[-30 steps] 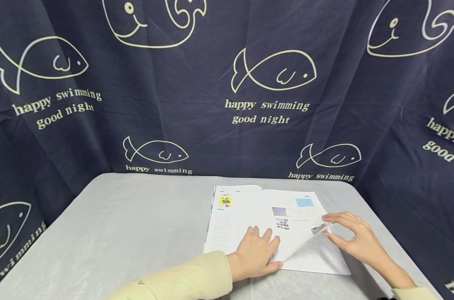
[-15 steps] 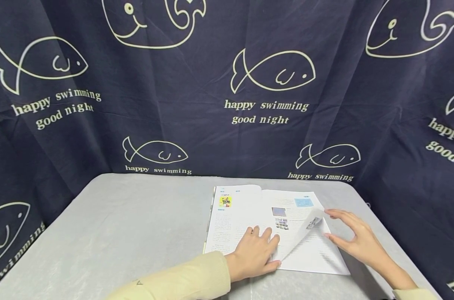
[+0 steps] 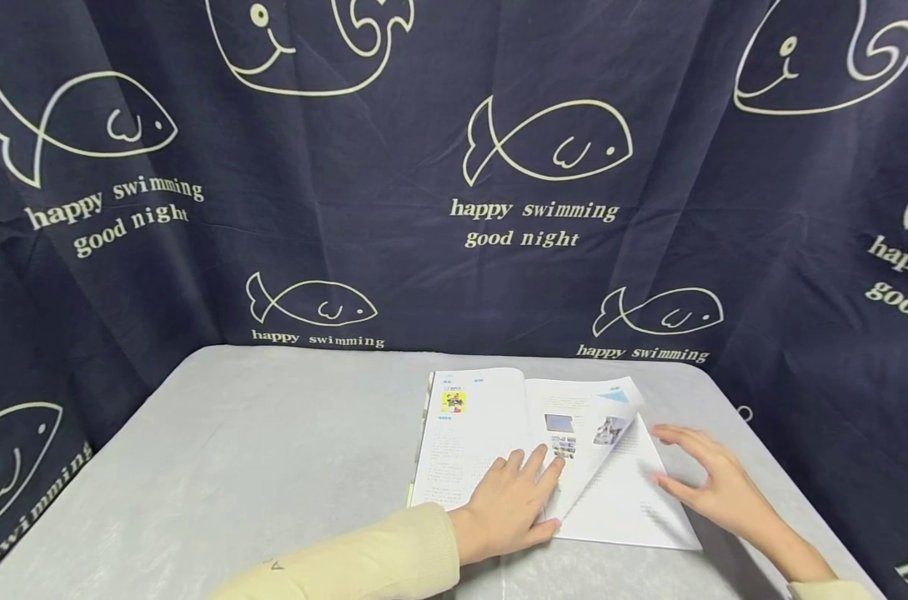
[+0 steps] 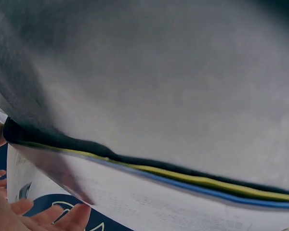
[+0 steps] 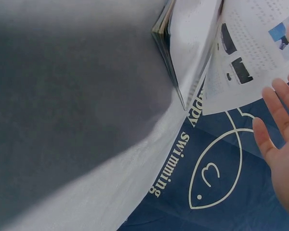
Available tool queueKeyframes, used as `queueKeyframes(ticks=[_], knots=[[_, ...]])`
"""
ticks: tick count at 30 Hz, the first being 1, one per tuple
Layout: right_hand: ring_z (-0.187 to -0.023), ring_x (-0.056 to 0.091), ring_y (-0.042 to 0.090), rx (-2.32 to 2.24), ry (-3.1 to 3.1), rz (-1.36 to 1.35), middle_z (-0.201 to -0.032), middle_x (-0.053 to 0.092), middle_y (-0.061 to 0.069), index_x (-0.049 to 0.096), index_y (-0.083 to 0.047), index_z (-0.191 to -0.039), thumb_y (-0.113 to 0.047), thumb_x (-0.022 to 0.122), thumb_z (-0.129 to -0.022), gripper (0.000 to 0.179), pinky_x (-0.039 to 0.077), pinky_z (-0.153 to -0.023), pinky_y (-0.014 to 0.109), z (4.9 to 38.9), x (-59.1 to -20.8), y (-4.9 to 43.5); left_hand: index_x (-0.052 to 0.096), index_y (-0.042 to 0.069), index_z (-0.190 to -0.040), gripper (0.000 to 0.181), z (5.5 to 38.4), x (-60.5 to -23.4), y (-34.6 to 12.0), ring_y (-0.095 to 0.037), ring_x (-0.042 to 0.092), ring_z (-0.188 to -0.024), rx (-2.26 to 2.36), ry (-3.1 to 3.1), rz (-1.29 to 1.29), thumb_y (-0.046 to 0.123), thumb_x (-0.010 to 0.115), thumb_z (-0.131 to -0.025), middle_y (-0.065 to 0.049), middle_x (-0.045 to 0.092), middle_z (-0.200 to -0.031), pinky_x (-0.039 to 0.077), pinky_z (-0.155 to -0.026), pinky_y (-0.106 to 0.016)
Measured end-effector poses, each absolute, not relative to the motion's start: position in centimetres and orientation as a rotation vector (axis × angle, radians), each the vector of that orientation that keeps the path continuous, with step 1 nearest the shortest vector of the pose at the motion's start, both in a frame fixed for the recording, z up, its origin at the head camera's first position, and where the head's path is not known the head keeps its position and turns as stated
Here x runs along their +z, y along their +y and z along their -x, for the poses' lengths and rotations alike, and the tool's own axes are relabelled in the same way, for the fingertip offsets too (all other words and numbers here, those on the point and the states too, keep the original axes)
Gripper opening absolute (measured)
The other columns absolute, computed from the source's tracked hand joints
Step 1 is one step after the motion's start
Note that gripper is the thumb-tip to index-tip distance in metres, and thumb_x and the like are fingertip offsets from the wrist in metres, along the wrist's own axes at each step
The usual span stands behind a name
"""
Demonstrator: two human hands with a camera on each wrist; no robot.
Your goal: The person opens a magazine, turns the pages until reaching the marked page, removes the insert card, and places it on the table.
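Observation:
An open magazine (image 3: pixel 464 437) lies on the table, printed with small text and pictures. My left hand (image 3: pixel 509 504) rests on it near the lower middle, fingers spread over the pages. One right-hand page (image 3: pixel 608 432) is curled up, its lower corner lifted and bent over toward the upper left. Just outside the magazine's right edge is my right hand (image 3: pixel 724 483), with thumb and fingers apart and nothing between them. In the right wrist view its fingers (image 5: pixel 282 103) are spread next to a printed page (image 5: pixel 236 89). Page edges (image 4: pixel 135 192) show beside the fingers in the left wrist view.
A grey cloth-covered table (image 3: pixel 273 442) extends to the left of the magazine. Dark blue curtains (image 3: pixel 393 250) with white fish drawings and lettering hang behind and at both sides. Pale yellow sleeves (image 3: pixel 378 550) cover the forearms.
The page corner has left the right hand's fingers and curled farther up and leftward, baring more of the page below. The left hand stays nearly in place.

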State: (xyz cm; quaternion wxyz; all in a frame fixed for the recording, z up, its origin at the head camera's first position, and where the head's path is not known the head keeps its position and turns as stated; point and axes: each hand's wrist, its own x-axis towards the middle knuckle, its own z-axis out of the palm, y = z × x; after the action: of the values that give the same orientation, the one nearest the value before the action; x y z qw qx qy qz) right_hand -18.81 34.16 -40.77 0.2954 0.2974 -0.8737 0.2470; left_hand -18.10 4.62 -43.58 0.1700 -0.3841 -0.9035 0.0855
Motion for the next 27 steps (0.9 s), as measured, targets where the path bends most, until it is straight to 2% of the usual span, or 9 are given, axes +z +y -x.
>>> queueKeyframes(ticks=[4, 7, 15, 21, 27], knots=[[-0.113, 0.04, -0.013, 0.617, -2.369, -0.826, -0.109, 0.063, 0.006, 0.063, -0.009, -0.111, -0.007, 0.084, -0.051, 0.064, 0.024, -0.094, 0.003, 18.7, -41.2, 34.1, 0.015, 0.014, -0.145, 0.083, 18.2, -43.8, 4.6, -0.023, 0.049, -0.113, 0.235, -2.502, 1.054, 0.064, 0.039, -0.084, -0.01, 0.033, -0.142, 0.048, -0.081, -0.031], [-0.111, 0.04, -0.013, 0.593, -2.399, -0.84, -0.108, 0.063, 0.003, 0.063, -0.012, -0.112, -0.011, 0.086, -0.051, 0.064, 0.022, -0.093, 0.002, 18.5, -41.6, 34.1, 0.009, 0.013, -0.147, 0.088, 18.2, -43.9, 4.6, -0.026, 0.044, -0.12, 0.221, -2.463, 1.039, 0.064, 0.041, -0.082, -0.011, 0.028, -0.145, 0.045, -0.086, -0.032], [-0.107, 0.044, -0.01, 0.615, -2.431, -0.929, -0.104, 0.063, 0.002, 0.063, -0.009, -0.108, -0.015, 0.085, -0.054, 0.059, 0.021, -0.092, 0.002, 18.3, -42.3, 33.8, -0.003, 0.013, -0.147, 0.095, 18.1, -43.7, 4.6, -0.033, 0.017, -0.138, 0.223, -2.433, 1.033, 0.063, 0.042, -0.081, -0.014, 0.005, -0.153, 0.028, -0.106, -0.04], [-0.108, 0.044, -0.011, 0.622, -2.445, -0.953, -0.105, 0.063, 0.003, 0.063, -0.008, -0.107, -0.015, 0.084, -0.055, 0.057, 0.022, -0.092, 0.001, 18.1, -42.7, 33.8, 0.004, 0.02, -0.148, 0.09, 18.1, -43.8, 4.6, -0.035, 0.002, -0.141, 0.206, -2.43, 1.037, 0.062, 0.045, -0.08, -0.015, -0.008, -0.153, 0.021, -0.109, -0.045], [-0.108, 0.045, -0.01, 0.625, -2.444, -0.974, -0.104, 0.064, 0.003, 0.063, -0.008, -0.107, -0.018, 0.084, -0.056, 0.056, 0.022, -0.093, 0.001, 18.1, -43.0, 33.9, 0.014, 0.025, -0.147, 0.082, 18.2, -43.9, 4.4, -0.035, -0.002, -0.141, 0.177, -2.443, 1.053, 0.06, 0.046, -0.08, -0.014, -0.01, -0.153, 0.017, -0.109, -0.048]])
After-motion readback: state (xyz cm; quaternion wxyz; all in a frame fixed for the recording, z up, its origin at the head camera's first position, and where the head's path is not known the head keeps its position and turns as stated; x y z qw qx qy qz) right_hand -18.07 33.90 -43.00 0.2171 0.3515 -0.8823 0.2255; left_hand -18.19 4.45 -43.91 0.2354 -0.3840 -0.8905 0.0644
